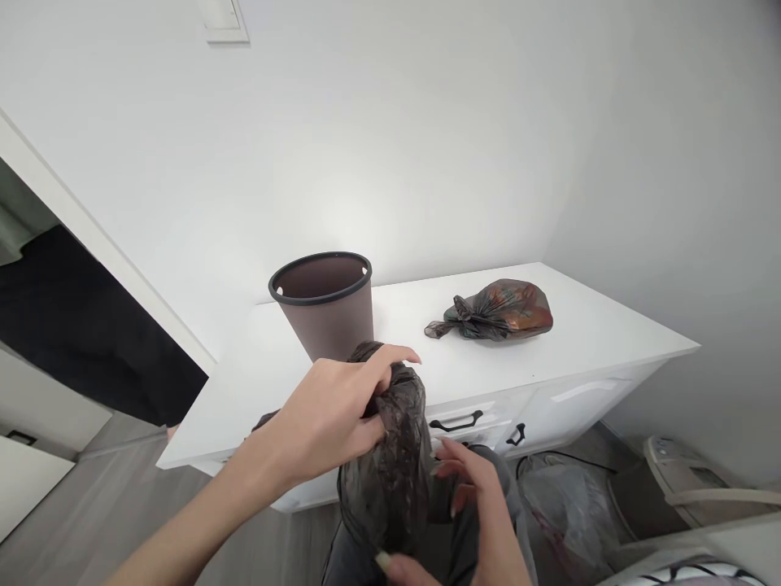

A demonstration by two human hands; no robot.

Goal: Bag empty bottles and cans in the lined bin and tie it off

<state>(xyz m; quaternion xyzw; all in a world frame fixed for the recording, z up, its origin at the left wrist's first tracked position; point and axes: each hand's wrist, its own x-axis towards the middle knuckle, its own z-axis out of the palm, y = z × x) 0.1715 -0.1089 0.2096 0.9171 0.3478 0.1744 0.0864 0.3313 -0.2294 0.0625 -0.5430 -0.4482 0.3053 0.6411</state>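
Note:
My left hand (333,415) is closed round the top of a thin dark grey plastic bag (390,472), which hangs crumpled in front of me. Lower down, my right hand (482,513) touches the same bag, its fingers curled against the plastic. Just behind the hands, a brown waste bin (326,305) with a black rim stands upright and empty on the white cabinet top (586,325). To the right on that top lies a tied, filled dark bag (497,311) with orange and brown contents showing through.
The white cabinet has drawers with black handles (456,422) and stands against a white wall. On the grey floor at the right are a clear plastic bag (565,496) and a beige appliance (683,480). A dark doorway opens at the left.

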